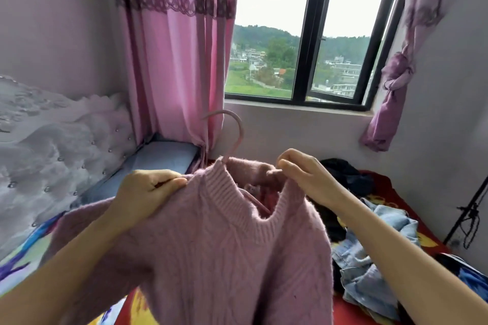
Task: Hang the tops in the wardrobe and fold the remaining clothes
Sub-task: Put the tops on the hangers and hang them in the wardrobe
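Both hands work mid-frame: left hand grips pink sweater shoulder, right hand pinches collar, likely seating it over hanger.

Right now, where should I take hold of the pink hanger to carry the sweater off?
Likely the hook, on its stem just above the pink sweater collar, coming down from above. It stands upright and clear of the knit, whereas the hanger's arms lie mostly hidden inside the neck.
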`<state>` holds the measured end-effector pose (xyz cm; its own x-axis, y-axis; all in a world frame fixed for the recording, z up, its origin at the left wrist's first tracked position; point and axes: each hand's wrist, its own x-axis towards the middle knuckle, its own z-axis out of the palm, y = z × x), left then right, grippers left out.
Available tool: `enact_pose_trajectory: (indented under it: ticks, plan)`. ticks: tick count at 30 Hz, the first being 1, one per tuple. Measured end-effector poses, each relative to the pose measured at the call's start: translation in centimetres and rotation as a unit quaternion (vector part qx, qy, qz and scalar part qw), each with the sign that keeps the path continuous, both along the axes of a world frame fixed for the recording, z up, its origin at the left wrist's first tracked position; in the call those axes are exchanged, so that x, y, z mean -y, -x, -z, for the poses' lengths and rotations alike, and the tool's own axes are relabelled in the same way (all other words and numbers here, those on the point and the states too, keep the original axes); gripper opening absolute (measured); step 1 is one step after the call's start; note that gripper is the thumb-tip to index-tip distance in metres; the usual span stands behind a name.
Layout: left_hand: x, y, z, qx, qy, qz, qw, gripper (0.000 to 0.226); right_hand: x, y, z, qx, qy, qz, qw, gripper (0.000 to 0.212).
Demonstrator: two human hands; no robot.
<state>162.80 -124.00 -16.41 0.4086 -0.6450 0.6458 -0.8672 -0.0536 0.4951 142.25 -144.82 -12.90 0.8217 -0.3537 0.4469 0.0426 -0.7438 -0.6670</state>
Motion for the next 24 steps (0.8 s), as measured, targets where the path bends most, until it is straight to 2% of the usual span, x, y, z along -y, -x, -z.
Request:
enact_pose_trajectory:
  ticks: [2,4,5,8,9,11,14,17,22,24]
  plan:
    - [-0.2,-0.1,0.2,-0.041,0.002,0.006,0.999,0.01,0.1,-0.7,-0.2,-0.12,0.158,0.024,0.98,0.026]
    - [-0.1,0.5,0.0,-0.059,-0.022,0.019,0.998,0.01,-1.6,-2.4,0.5,-0.193,0.307,-0.015,0.932,0.044]
    - [-0.4,0.6,-0.1,-0.067,-0.028,0.026,0.997,0.012,-2.2,-3.0,0.6,-0.201,0.33,-0.024,0.922,0.048]
    - [-3.2,-1.5,0.1,-0.063,-0.006,-0.006,0.998,0.052,-0.5,-3.0,-0.3,-0.173,0.356,-0.046,0.917,0.061]
    - [-4.8,-2.7,0.3,-0.072,0.013,-0.033,0.997,0.059,0.7,-2.9,-0.8,-0.167,0.374,-0.048,0.911,0.065]
    - [-7.8,-4.5,1.0,-0.104,0.048,-0.085,0.99,0.061,2.3,-2.2,-1.8,-0.172,0.324,-0.043,0.929,0.054]
    - [-10.7,-5.3,1.6,-0.119,0.059,-0.129,0.983,0.06,1.7,-3.6,-2.6,-0.149,0.253,-0.104,0.95,0.027]
    - [-13.5,-4.7,2.2,-0.145,0.081,-0.167,0.972,0.065,-0.4,-5.8,-2.9,-0.139,0.208,-0.148,0.957,0.023]
    - [-20.0,-1.6,3.2,-0.195,0.062,-0.238,0.949,0.046,-5.0,-9.0,-2.1,-0.103,0.066,-0.199,0.972,0.019]
    - [-23.0,0.6,3.8,-0.236,0.086,-0.282,0.926,0.023,-7.4,-10.3,-1.7,-0.083,0.032,-0.221,0.971,0.018]
